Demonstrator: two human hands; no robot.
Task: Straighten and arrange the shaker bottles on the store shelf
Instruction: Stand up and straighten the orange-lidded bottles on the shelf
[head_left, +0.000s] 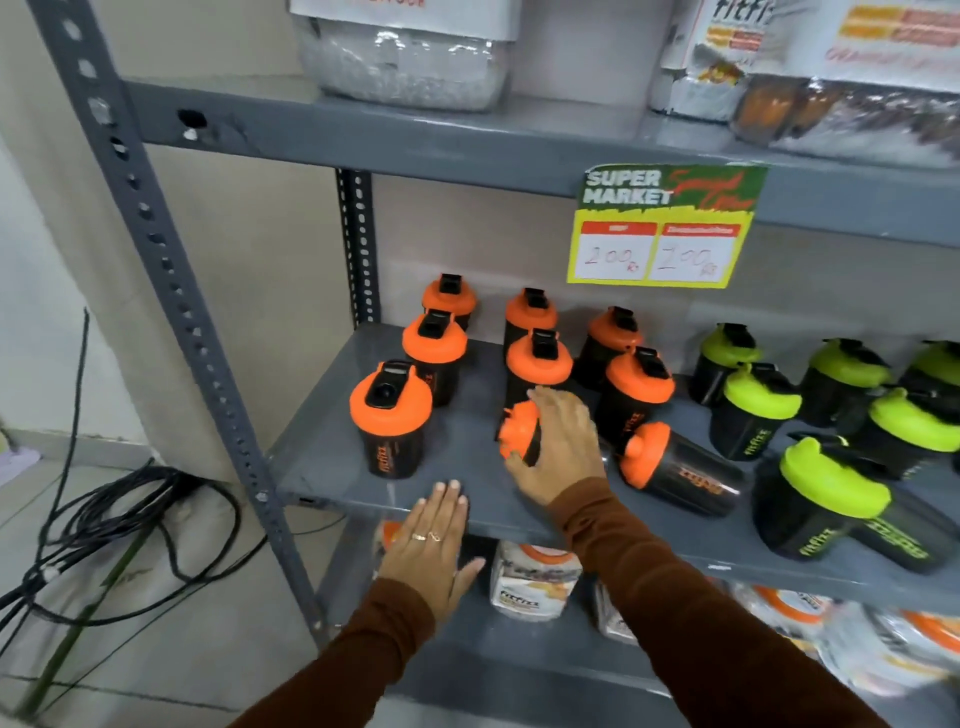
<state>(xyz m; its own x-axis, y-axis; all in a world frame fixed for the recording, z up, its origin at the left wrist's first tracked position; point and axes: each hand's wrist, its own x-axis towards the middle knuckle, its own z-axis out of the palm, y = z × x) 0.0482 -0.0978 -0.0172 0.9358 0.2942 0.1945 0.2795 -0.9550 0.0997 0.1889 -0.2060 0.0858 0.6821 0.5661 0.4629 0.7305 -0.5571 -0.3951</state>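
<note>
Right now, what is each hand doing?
Left hand: open, flat on the shelf edge, holding nothing.
Right hand: closed on a tipped orange-lidded shaker bottle.

Black shaker bottles (390, 418), orange and lime-green lids (829, 480); grey shelf (322, 467)

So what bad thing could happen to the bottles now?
The right hand grips a tipped orange-lid bottle close beside another fallen orange bottle; lifting it might nudge that one into rolling. The green-lid bottle lying near the shelf's front edge could roll off.
</note>
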